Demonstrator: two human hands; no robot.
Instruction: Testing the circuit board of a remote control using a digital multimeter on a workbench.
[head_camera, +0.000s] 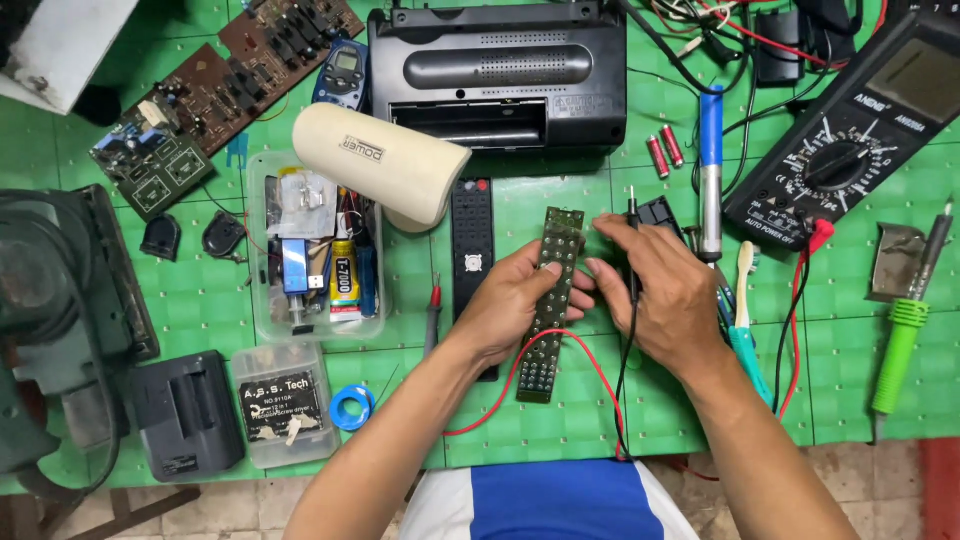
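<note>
My left hand (510, 305) grips a long narrow green circuit board (553, 300) studded with rows of contacts, held upright over the green mat. My right hand (660, 290) holds a black multimeter probe (632, 215) between its fingers, tip pointing away, with one fingertip touching the board's right edge. The probe's black lead (626, 380) and a red lead (520, 372) hang down toward me. A black remote control shell (472, 250) lies just left of the board. The black multimeter (850, 150) sits at the upper right.
A black radio (497, 75) stands at the back, with a cream cylinder (380, 160) over a clear parts box (312, 260). A blue soldering iron (710, 170), toothbrush (742, 290) and green screwdriver (900, 340) lie to the right. Brown circuit boards (215, 90) lie at upper left.
</note>
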